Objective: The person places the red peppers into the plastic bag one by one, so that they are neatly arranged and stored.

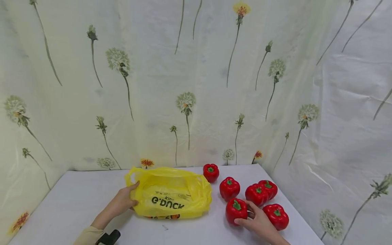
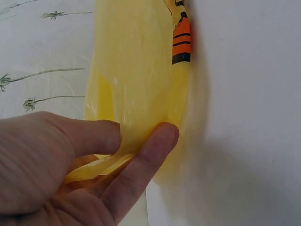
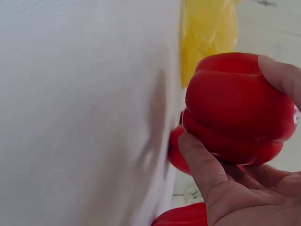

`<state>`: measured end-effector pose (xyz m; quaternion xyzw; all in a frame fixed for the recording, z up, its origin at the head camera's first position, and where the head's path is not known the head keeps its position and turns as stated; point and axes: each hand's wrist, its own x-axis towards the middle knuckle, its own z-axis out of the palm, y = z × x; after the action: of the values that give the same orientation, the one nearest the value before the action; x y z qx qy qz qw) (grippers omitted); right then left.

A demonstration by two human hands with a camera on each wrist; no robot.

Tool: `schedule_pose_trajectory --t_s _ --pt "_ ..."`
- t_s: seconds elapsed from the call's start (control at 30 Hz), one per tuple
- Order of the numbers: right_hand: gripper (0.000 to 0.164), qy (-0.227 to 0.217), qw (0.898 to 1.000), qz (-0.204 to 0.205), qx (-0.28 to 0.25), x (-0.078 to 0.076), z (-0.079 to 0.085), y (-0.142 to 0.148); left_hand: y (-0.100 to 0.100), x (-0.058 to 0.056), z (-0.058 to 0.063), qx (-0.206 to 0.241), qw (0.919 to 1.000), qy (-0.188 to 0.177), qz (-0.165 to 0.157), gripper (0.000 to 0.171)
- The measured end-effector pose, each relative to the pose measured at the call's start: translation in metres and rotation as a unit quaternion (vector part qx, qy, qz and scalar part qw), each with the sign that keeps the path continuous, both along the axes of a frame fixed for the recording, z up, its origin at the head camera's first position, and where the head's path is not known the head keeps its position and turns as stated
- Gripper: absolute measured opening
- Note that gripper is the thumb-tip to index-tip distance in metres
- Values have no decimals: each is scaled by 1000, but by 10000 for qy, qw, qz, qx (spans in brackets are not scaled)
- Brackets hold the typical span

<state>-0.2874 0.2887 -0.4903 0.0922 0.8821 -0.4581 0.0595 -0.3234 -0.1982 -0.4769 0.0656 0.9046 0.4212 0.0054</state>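
Observation:
A yellow plastic bag [image 1: 165, 212] with black lettering lies on the white table, its mouth spread wide. At its left end my left hand [image 1: 122, 200] pinches the thin plastic between thumb and fingers; the left wrist view shows a fold of the bag [image 2: 136, 84] caught in that grip. To the right of the bag, my right hand [image 1: 256, 219] holds a red bell pepper [image 1: 235, 211] with a green stem, fingers and thumb around its side. In the right wrist view this pepper [image 3: 235, 108] appears raised beside the table surface.
More red bell peppers stand around the right hand: one [image 1: 276, 216] just right of it, a close pair [image 1: 256, 194] behind, one [image 1: 229, 189] nearer the bag, and one [image 1: 211, 173] at the bag's back right corner. A flower-printed curtain [image 1: 208, 85] borders the table [image 1: 76, 197].

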Motion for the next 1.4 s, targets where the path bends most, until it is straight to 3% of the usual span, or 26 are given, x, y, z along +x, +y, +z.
schedule_pose_trajectory --t_s 0.5,0.8,1.2,1.4 --pt "111 303 9985 444 -124 -3 37 -9 -1 -2 -3 22 10000 -21 48 78" --pt "103 604 9962 572 -255 -5 57 -22 1 0 0 105 9999 -56 22 79" --pt "94 1018 9881 1014 -542 -27 76 -59 -1 -1 -4 154 9997 -211 32 82" --pt "93 1077 9846 1216 -649 -38 83 -76 3 0 1 152 9996 -226 -9 83"
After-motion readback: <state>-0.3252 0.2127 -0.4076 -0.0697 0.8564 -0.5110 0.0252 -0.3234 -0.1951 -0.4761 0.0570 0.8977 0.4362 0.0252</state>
